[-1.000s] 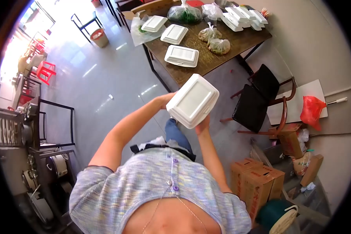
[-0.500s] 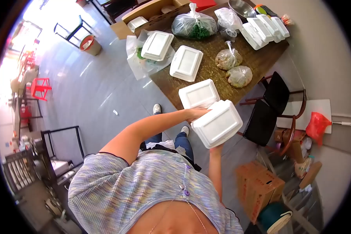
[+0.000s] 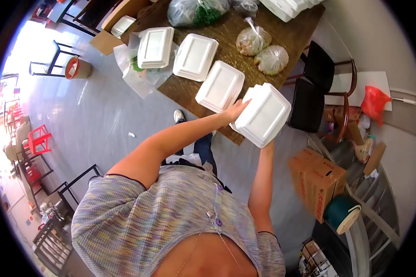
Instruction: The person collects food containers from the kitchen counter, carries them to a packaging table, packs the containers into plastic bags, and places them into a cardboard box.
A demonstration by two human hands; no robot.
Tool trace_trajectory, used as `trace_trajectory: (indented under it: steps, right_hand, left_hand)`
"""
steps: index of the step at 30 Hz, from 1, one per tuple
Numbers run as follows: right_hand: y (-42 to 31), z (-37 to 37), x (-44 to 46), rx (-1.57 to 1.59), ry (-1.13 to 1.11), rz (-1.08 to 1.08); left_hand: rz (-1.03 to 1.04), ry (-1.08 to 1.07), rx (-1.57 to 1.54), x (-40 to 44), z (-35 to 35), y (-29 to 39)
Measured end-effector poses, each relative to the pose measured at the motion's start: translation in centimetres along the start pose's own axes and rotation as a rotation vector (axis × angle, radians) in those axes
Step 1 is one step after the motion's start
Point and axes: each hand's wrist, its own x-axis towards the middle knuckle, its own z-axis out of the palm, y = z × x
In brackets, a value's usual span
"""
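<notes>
Between my two hands is a white foam takeout box (image 3: pixel 264 115), lid up, over the near corner of the wooden table (image 3: pixel 226 131). My left hand (image 3: pixel 238 111) grips its left edge. My right hand (image 3: pixel 267 145) supports it from below at the near side, its fingers mostly hidden underneath. Just left of it a closed white box (image 3: pixel 220 87) lies on the table. Beyond that stand a second white box (image 3: pixel 195 57) and a third white box (image 3: pixel 156 47), the last on a plastic bag (image 3: pixel 141 83). Two tied bags of food (image 3: pixel 253 40) sit farther right.
A large bag with greens (image 3: pixel 198 11) and stacked white boxes (image 3: pixel 289 7) occupy the table's far side. Black chairs (image 3: pixel 306 105) stand to the right, above cardboard cartons (image 3: pixel 316 180). A waste bin (image 3: pixel 78 68) and red stool (image 3: pixel 39 140) are on the left.
The held box has come over the table's near corner, close to the nearest box. My hands moved with it and still hold it. The whole view has shifted, and the table appears nearer.
</notes>
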Motion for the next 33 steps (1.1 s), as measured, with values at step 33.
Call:
trace_trajectory:
  steps: [33]
  right_hand:
    - [-1.0,5.8,1.0,-0.155,-0.209,0.009]
  left_hand:
    - [0.136,0.361,0.062,-13.3,-11.6,1.5]
